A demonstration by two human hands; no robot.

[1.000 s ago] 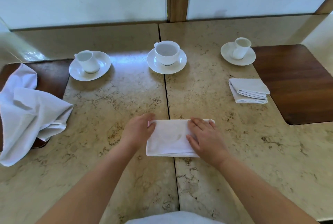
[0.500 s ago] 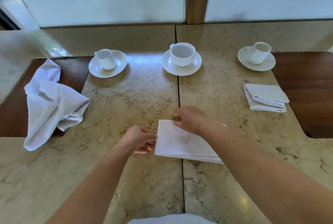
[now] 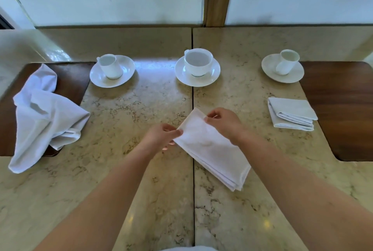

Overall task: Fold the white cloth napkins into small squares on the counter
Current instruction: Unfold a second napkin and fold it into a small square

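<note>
Head view: the left hand pinched the near-left corner of the folded napkin, and the right hand pinched its far corner. Beyond both grips the napkin lay diagonally toward the right on the tabletop.

Three cups on saucers are standing in a row toward the counter's far edge: the left cup, the middle cup straddling the counter's seam, the right cup. An unfolded napkin is lying at the left edge, partly on the left wooden inlay. A folded napkin is sitting just beside the right wooden inlay, in front of the right cup. A half-folded napkin is lying near the centre, mostly right of the seam, between the left hand and right hand.
</note>
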